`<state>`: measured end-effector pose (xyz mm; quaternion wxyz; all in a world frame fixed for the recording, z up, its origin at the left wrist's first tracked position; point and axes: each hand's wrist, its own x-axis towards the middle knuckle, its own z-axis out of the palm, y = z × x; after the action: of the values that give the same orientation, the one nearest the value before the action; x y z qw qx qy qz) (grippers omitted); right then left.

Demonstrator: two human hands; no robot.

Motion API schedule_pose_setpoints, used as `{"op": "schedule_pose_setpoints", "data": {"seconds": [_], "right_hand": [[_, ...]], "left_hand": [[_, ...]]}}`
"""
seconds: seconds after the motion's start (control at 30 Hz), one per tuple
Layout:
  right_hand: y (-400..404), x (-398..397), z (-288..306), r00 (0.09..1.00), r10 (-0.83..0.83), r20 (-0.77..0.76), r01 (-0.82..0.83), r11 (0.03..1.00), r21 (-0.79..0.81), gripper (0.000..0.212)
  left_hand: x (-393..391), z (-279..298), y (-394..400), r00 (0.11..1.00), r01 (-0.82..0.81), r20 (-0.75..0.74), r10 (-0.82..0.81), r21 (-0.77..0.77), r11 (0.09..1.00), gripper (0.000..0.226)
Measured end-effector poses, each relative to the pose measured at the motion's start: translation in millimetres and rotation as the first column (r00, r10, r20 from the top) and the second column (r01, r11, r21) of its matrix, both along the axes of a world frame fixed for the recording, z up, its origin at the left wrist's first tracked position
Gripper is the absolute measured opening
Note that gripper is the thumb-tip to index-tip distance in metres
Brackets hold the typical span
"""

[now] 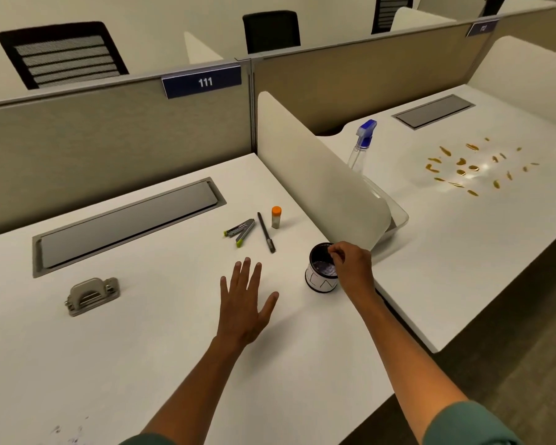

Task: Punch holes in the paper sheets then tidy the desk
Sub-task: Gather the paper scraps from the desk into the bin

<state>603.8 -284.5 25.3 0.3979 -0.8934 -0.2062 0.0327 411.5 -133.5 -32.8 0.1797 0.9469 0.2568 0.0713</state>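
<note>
spray bottle (360, 149) base hidden by divider (318, 175), cup (321, 271) contents unclear
</note>
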Motion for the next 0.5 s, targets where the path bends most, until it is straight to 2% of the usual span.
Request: {"op": "schedule_pose_setpoints", "data": {"seconds": [0.17,0.3,0.5], "right_hand": [[-1,-3,2,0.999,-0.028,0.015,0.028,0.999,0.023,0.005],[-2,-7,2,0.997,-0.033,0.073,0.03,0.999,0.031,0.009],[3,-12,5,0.993,-0.035,0.115,0.04,0.998,-0.039,0.012]], "left_hand": [[-7,-1,2,1.0,-0.013,0.005,0.013,0.007,1.0,0.073],[-19,-1,7,0.999,-0.033,0.004,0.033,-0.003,0.999,0.073],[-42,1,17,0.998,-0.065,-0.002,0.065,0.001,0.998,0.073]]}}
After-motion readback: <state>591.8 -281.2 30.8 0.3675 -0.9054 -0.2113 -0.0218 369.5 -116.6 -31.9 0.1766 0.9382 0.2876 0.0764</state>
